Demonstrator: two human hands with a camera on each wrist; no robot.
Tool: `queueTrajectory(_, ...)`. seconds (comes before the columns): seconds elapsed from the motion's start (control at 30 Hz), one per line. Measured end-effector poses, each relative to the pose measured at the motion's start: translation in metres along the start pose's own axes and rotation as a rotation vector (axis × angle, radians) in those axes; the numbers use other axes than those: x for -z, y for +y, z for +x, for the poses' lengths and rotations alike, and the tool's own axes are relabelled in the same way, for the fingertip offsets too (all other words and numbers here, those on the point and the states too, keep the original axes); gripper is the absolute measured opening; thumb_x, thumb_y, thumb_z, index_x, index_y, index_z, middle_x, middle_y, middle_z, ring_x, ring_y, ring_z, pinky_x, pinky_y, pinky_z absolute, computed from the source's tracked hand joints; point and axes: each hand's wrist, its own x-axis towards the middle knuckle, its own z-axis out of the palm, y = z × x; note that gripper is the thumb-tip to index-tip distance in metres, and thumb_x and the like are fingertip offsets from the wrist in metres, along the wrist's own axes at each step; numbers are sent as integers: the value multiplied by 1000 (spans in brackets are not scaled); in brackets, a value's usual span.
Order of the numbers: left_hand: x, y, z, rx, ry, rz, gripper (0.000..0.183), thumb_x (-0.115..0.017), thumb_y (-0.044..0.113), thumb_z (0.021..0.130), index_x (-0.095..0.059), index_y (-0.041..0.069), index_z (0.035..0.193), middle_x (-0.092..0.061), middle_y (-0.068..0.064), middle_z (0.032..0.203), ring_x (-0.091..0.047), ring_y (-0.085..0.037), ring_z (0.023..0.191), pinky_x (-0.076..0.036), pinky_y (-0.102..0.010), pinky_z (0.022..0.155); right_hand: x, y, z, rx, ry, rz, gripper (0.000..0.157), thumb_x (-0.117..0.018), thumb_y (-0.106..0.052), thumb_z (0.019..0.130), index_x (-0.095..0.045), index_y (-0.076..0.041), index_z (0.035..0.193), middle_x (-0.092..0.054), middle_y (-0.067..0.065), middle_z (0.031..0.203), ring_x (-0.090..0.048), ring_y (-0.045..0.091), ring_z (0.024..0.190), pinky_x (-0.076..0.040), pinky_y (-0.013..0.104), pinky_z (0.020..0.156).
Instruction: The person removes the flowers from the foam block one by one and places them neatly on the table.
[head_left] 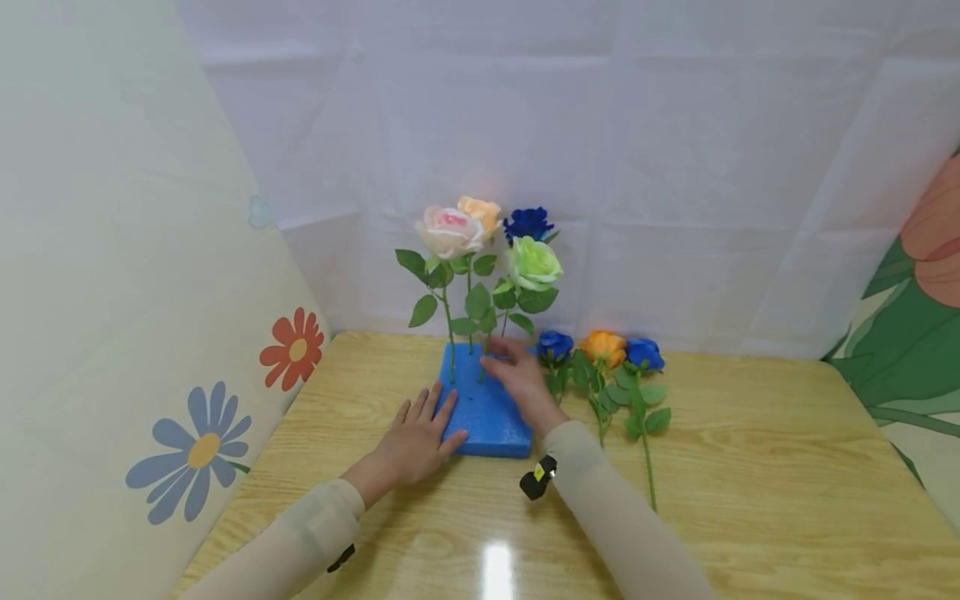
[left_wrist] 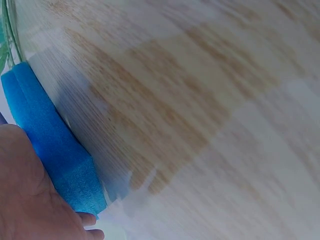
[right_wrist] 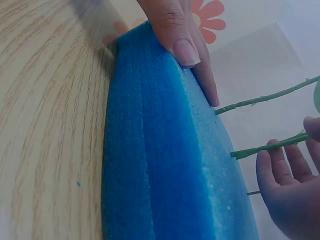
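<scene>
A blue foam block point(head_left: 491, 417) lies on the table, with several artificial roses upright in it. My left hand point(head_left: 414, 442) rests on the block's left edge, fingers spread; in the right wrist view its thumb point(right_wrist: 185, 50) presses on the edge. My right hand point(head_left: 519, 382) is over the block's right side, fingers curled about the green rose's stem point(right_wrist: 270, 146) just above the foam. That pale green rose point(head_left: 535, 264) leans slightly right. Beside it stand a pink rose point(head_left: 450, 232), a peach rose point(head_left: 480, 212) and a dark blue rose point(head_left: 527, 223).
To the block's right, a blue rose point(head_left: 555, 345), an orange rose point(head_left: 603, 347) and another blue rose point(head_left: 645, 354) lie on the wooden table point(head_left: 750, 467). White cloth point(head_left: 675, 167) hangs behind. A flower-printed wall point(head_left: 202, 450) borders the left side.
</scene>
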Motion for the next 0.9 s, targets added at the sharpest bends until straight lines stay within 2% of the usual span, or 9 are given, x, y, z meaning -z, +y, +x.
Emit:
queueTrajectory(0.43, -1, 0, 1, -9, 7, 0, 75, -33, 55, 108, -22, 4, 161, -11, -25, 167, -16, -47, 152, -18, -66, 118, -8, 5, 8, -45, 58, 33, 31, -68, -11, 97, -67, -6, 128, -69, 12, 125, -66, 26, 116, -55, 33, 95)
queueTrajectory(0.77, 3, 1, 1, -19, 5, 15, 74, -35, 54, 108, -23, 3, 161, -14, -26, 166, -18, -48, 151, -20, -66, 118, -8, 7, 7, 16, 108, 103, 23, -68, -6, 96, -70, 1, 119, -71, 16, 116, -68, 19, 101, -57, 35, 91)
queueTrajectory(0.9, 1, 0, 2, -16, -4, 18, 75, -33, 55, 108, -22, 4, 161, -13, -26, 166, -16, -47, 152, -19, -65, 118, -7, 3, 5, 41, 123, 143, 23, -67, -3, 96, -68, 4, 118, -71, 18, 114, -69, 19, 99, -58, 36, 90)
